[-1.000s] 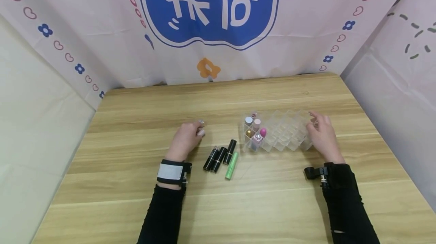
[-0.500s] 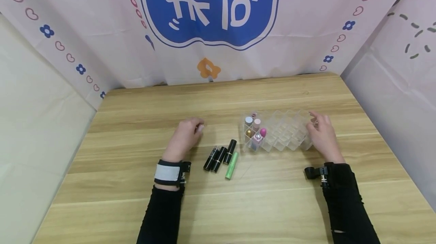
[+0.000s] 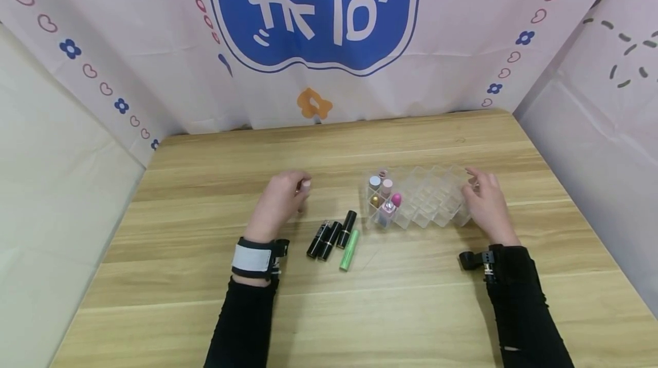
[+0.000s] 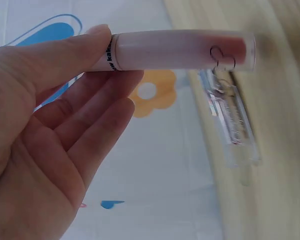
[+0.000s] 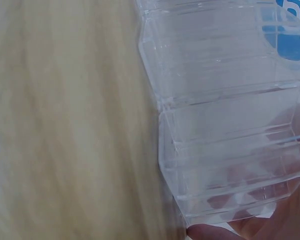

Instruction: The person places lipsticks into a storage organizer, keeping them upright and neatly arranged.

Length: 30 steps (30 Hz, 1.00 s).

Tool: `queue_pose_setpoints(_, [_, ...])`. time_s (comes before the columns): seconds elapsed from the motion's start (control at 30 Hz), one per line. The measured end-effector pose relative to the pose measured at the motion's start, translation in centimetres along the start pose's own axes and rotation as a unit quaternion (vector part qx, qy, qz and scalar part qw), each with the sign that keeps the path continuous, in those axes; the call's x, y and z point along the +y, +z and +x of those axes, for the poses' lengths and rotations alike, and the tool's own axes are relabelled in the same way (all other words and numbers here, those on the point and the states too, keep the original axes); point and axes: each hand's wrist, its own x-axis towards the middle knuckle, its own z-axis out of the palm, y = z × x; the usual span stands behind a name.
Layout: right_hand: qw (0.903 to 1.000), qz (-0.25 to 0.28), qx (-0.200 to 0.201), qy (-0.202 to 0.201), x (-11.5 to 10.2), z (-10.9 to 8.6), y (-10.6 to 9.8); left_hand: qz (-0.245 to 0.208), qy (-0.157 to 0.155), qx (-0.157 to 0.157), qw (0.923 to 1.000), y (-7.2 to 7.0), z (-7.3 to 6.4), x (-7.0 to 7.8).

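Observation:
My left hand (image 3: 277, 202) is raised a little over the table, pinching a lip gloss tube (image 4: 185, 50) between thumb and fingers. The tube is frosted pale pink with a reddish end and a heart outline; the head view mostly hides it. At the far right my right hand (image 3: 485, 205) grips the end of a clear lipstick organizer (image 3: 432, 196), thumb at its near corner (image 5: 210, 231). Several cosmetics, among them a pink-capped one (image 3: 397, 200), stand in the organizer's left slots. Between the hands lie three black lipstick tubes (image 3: 330, 240) and a green tube (image 3: 349, 250).
A clear, tube-like item (image 4: 232, 117) with blurred print lies on the table beyond my left hand in the left wrist view. The wooden table (image 3: 411, 311) ends at a printed white cloth backdrop (image 3: 411, 94), with pale cloth at both sides.
My left hand has lifted and turned slightly, drawing back from the table surface with the tube in its fingers. The right hand and the organizer stay where they were.

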Motion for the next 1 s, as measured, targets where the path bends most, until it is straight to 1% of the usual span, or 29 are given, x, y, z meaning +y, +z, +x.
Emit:
queue_pose_setpoints(0.1, [1.0, 0.0, 0.001, 0.0, 0.0, -0.1, 0.0, 0.002, 0.017, 0.001, 0.9998, -0.4, 0.3, 0.6])
queue_pose_setpoints(0.2, [1.0, -0.001, 0.001, -0.001, 0.1, -0.2, -0.1, 0.009, 0.035, 0.01, 0.9993, -0.6, 0.6, 1.2])
queue_pose_setpoints(0.47, [1.0, -0.003, -0.001, 0.001, -0.1, -0.2, 0.0, 0.012, 0.054, 0.013, 0.9984, -1.2, 0.8, 2.7])
queue_pose_setpoints(0.63, [1.0, -0.002, 0.002, -0.004, -0.2, -0.1, 0.0, 0.006, 0.074, 0.018, 0.997, -1.6, 0.8, 3.4])
queue_pose_setpoints(0.7, [1.0, -0.001, 0.003, -0.005, -0.1, 0.0, 0.0, 0.008, 0.082, 0.02, 0.9964, -1.8, 1.0, 3.7])
queue_pose_setpoints(0.93, [1.0, -0.002, 0.001, -0.003, 0.0, 0.0, 0.1, 0.011, 0.095, 0.014, 0.9953, -1.9, 1.7, 5.0])
queue_pose_setpoints(1.0, [1.0, -0.002, 0.002, -0.003, 0.0, 0.0, 0.1, 0.011, 0.105, 0.015, 0.9943, -1.9, 1.9, 5.4])
